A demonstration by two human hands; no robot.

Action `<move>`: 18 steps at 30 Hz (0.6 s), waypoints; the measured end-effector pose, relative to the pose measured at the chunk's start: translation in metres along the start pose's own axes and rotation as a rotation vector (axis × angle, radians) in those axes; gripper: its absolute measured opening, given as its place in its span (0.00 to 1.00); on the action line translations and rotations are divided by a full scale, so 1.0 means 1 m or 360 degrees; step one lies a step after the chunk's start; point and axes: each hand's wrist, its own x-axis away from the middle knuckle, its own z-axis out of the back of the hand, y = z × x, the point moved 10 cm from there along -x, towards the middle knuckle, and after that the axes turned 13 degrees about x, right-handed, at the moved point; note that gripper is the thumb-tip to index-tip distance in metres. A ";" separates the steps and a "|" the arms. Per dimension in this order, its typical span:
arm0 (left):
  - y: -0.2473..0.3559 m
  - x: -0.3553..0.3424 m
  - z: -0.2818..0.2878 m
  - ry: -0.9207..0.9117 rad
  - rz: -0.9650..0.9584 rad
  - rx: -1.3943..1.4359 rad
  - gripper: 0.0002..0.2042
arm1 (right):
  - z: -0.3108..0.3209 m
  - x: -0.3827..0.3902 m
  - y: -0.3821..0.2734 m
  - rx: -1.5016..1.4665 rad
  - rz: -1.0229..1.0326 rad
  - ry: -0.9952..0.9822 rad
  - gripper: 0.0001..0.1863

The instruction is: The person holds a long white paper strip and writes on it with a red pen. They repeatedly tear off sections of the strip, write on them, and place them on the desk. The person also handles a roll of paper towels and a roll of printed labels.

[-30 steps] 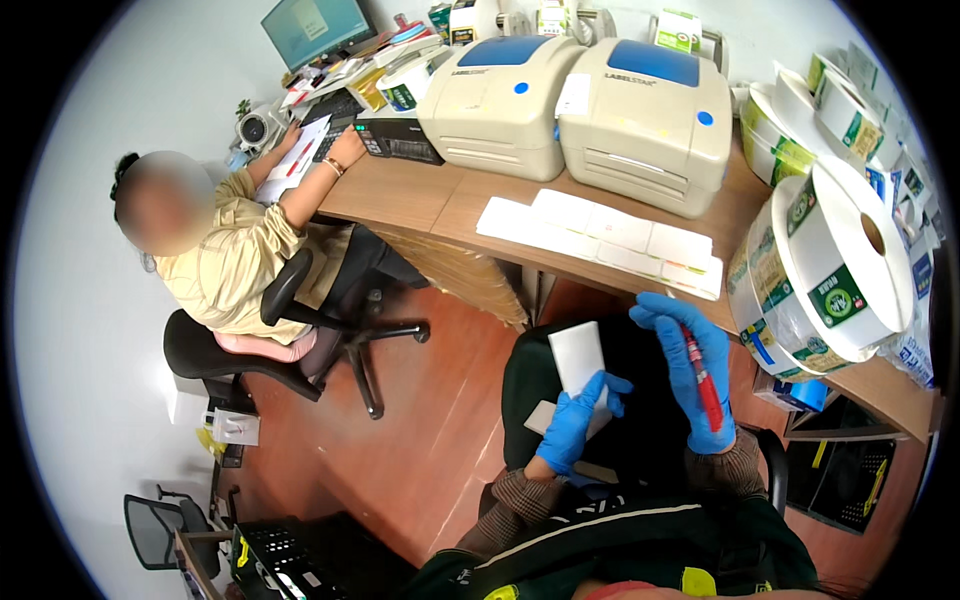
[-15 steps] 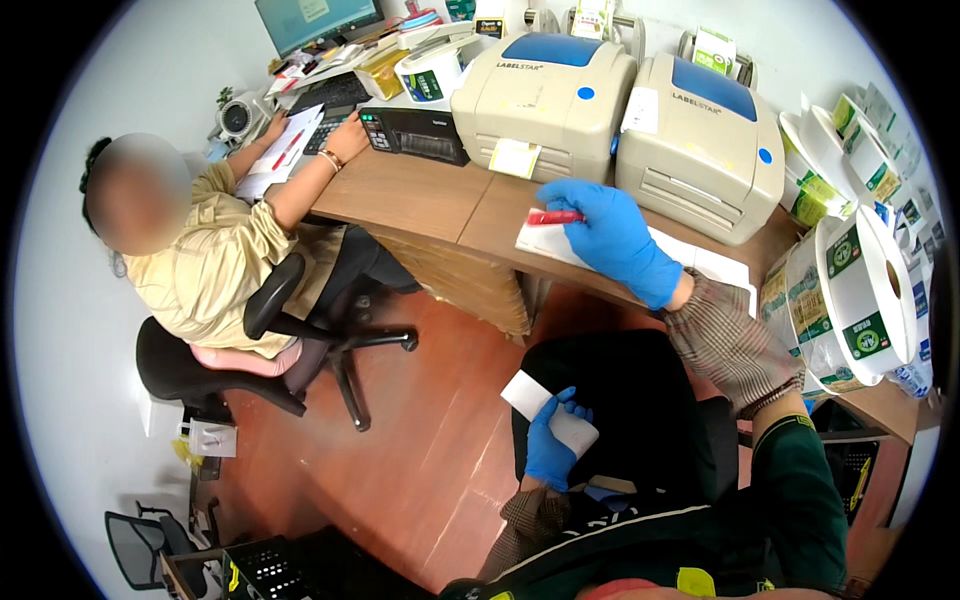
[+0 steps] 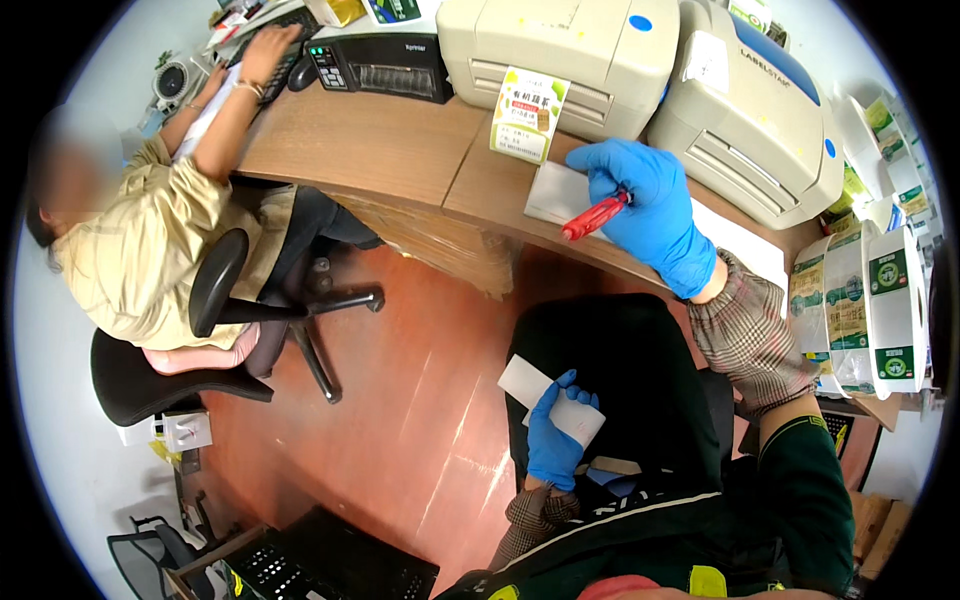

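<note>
My left hand, in a blue glove, grips white cards low in the middle, over the dark area at my lap. Its fingers curl round them. My right hand, also gloved, is closed on a red pen and hangs over the desk's front edge, beside and partly covering flat white paper strips. Just behind that hand, a printed white, yellow and green label sticks out from the front of a beige label printer. A second beige printer stands to its right.
A co-worker sits at the left on a black chair, hands at a keyboard. A black printer is on the wooden desk. Label rolls are stacked at the right. A black perforated unit stands at lower left.
My right hand has moved up and left with the pen to the desk edge. A label has come out of the middle printer. The whole view has shifted.
</note>
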 end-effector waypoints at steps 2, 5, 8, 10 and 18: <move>0.000 0.000 0.000 -0.0017 0.0012 0.0007 0.14 | 0.002 -0.003 0.001 -0.0008 -0.0032 0.0033 0.16; -0.001 0.003 -0.001 0.0043 -0.0007 -0.0035 0.15 | 0.000 -0.002 0.002 -0.0042 -0.0076 0.0017 0.15; -0.003 0.000 0.000 -0.0008 0.0022 0.0003 0.15 | -0.001 -0.002 0.001 -0.0056 -0.0035 -0.0013 0.16; -0.005 0.002 0.001 0.0009 0.0026 -0.0010 0.15 | 0.001 -0.002 -0.001 -0.0047 -0.0001 -0.0014 0.16; -0.011 0.004 0.001 -0.0010 0.0053 0.0009 0.15 | -0.001 -0.001 -0.007 -0.0080 0.0043 0.0026 0.18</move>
